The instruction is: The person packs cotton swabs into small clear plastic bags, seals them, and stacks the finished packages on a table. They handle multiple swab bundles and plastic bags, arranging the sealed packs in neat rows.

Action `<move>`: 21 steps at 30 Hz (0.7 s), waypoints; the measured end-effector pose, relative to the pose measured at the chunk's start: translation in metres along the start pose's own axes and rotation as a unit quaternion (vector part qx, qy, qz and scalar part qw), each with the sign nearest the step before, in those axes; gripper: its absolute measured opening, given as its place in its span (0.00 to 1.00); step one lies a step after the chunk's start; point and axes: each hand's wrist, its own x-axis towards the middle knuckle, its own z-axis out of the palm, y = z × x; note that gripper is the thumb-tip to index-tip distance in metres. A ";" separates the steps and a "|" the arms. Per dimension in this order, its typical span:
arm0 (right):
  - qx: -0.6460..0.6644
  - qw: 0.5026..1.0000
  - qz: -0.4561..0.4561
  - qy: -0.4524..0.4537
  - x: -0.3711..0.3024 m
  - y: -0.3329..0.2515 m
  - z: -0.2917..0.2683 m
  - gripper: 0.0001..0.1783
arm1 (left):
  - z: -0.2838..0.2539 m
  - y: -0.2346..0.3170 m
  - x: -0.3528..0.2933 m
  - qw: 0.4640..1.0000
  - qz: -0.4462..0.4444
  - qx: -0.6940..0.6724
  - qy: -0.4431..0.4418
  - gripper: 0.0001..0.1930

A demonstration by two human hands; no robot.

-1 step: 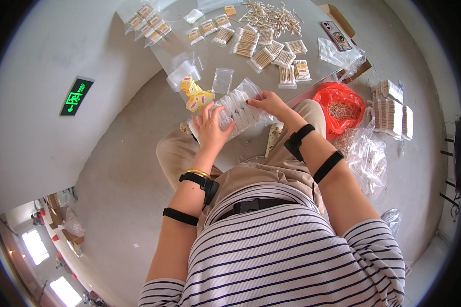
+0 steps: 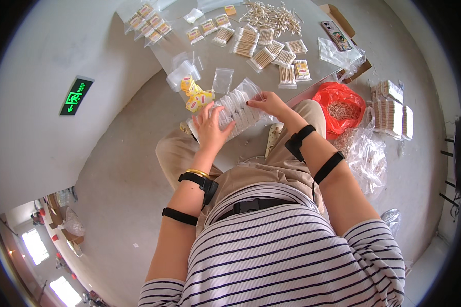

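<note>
Hands meet at a clear plastic bag (image 2: 241,108), packed with rows of white contents, lying slantwise across the near edge of the grey table (image 2: 210,60). The left hand (image 2: 212,128) lies on the bag's left end, its fingers and thumb spread wide; the right hand (image 2: 269,104) pinches the right end, thumb and finger drawn close together. Yellow cards (image 2: 200,101) sit just left of the bag, and a flat clear pouch (image 2: 223,80) lies just beyond it. Packets of cotton swabs (image 2: 263,60) are scattered from the middle toward the right edge, while loose swabs (image 2: 272,19) heap up at the far edge. A phone (image 2: 336,36) rests by the right edge. Filled packs (image 2: 148,24) occupy the far left corner. Past the right edge, a red bag (image 2: 321,97) stands open, holding more swabs.
</note>
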 end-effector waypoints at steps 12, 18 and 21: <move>0.005 0.994 -0.081 -0.071 -0.011 0.005 -0.006 0.23 | -0.014 -0.011 0.018 0.997 0.048 -0.055 -0.029 0.21; 0.017 0.992 -0.077 -0.095 -0.013 0.002 -0.007 0.22 | -0.011 -0.016 0.067 0.978 0.098 -0.150 -0.103 0.12; 0.008 0.991 -0.082 -0.105 -0.015 -0.003 -0.009 0.22 | 0.000 -0.018 0.080 0.962 0.091 -0.207 -0.155 0.11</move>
